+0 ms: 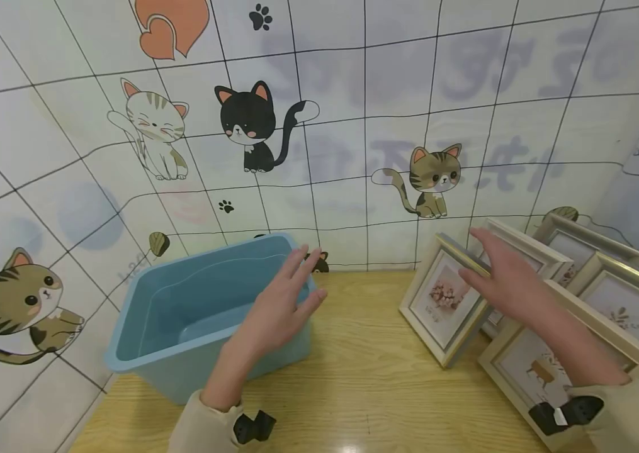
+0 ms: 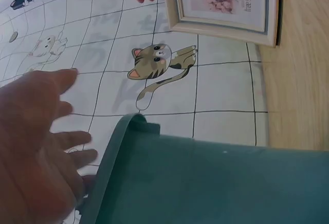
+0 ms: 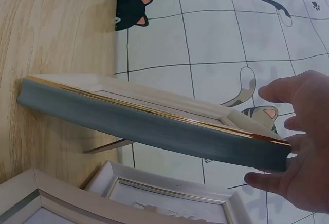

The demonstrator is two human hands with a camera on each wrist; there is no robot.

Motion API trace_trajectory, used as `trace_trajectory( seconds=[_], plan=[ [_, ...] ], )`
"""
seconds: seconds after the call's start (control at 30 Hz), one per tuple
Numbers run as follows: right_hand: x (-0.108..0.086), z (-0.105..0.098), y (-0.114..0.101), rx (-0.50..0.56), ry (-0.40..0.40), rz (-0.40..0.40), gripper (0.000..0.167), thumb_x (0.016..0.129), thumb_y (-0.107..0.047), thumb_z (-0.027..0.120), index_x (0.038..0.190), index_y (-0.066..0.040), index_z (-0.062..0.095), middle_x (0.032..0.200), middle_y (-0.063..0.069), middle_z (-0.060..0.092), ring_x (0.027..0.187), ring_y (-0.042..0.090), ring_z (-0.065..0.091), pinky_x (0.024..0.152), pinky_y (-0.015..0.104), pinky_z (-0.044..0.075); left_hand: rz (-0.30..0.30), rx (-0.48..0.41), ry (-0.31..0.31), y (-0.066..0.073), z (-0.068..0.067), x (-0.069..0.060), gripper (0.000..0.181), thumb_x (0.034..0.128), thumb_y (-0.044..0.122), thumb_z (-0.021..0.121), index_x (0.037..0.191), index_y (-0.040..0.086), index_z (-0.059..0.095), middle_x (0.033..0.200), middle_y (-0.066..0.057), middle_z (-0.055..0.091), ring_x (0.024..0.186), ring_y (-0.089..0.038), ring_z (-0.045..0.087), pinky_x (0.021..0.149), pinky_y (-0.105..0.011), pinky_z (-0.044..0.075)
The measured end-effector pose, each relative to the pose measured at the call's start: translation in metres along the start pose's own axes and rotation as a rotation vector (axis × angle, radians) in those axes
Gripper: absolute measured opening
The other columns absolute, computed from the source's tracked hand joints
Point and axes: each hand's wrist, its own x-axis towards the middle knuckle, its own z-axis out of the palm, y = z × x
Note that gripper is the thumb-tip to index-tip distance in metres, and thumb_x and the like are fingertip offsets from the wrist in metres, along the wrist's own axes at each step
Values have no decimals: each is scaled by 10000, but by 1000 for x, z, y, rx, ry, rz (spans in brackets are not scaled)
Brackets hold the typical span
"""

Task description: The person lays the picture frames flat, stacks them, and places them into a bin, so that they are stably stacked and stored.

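My left hand (image 1: 274, 308) is held over the right side of a blue plastic tub (image 1: 183, 377), fingers spread and holding nothing. In the left wrist view, the hand (image 2: 41, 147) is beside the rim of the tub (image 2: 231, 183). A picture frame with pink flowers (image 1: 444, 296) leans upright on the table. At its top edge is my right hand (image 1: 514, 280), fingers extended. The right wrist view has this hand (image 3: 298, 142) astride the top end of the frame (image 3: 154, 126), thumb and fingers apart; whether they touch it, I cannot tell.
Several other frames stand close together at the right, among them one with a deer picture (image 1: 540, 371) and a gold-edged one (image 1: 631, 302). The wooden table (image 1: 364, 390) meets a wall covering with cartoon cats (image 1: 342, 189) behind and at the left.
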Motion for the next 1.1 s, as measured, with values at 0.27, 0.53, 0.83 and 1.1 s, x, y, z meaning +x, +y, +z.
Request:
trace_trajectory(
  seconds=[0.27, 0.53, 0.83, 1.1],
  plan=[
    [5, 9, 6, 53, 54, -5, 669, 1019, -140, 626, 1568, 43, 290, 1450, 380, 438, 1203, 574, 522, 835, 650, 501, 273, -144, 114, 12, 18, -7, 630, 1057, 200, 595, 1619, 121, 321, 1675, -45, 254, 1382, -250, 492, 914, -446, 522],
    [10, 16, 9, -9, 87, -13, 447, 1004, -82, 618, 1412, 68, 515, 1266, 372, 595, 896, 428, 647, 679, 507, 501, 373, -261, 174, 15, 35, -9, 550, 1067, 146, 563, 1580, 58, 383, 1606, -116, 387, 1452, -257, 403, 1105, -487, 419],
    [4, 20, 5, 102, 137, -67, 351, 986, -58, 674, 1317, 50, 629, 1214, 302, 661, 1058, 500, 637, 840, 623, 504, 374, -325, 161, 12, 53, -6, 559, 1027, 38, 600, 1549, -7, 406, 1575, -157, 430, 1427, -294, 434, 1025, -395, 501],
    [-14, 20, 4, 253, 112, -49, 348, 999, -125, 684, 1324, -6, 657, 1211, 234, 689, 1015, 313, 694, 748, 211, 537, 353, -387, 141, 11, 67, -4, 543, 1024, 28, 600, 1533, -31, 419, 1559, -181, 445, 1428, -303, 429, 1027, -393, 501]
  ],
)
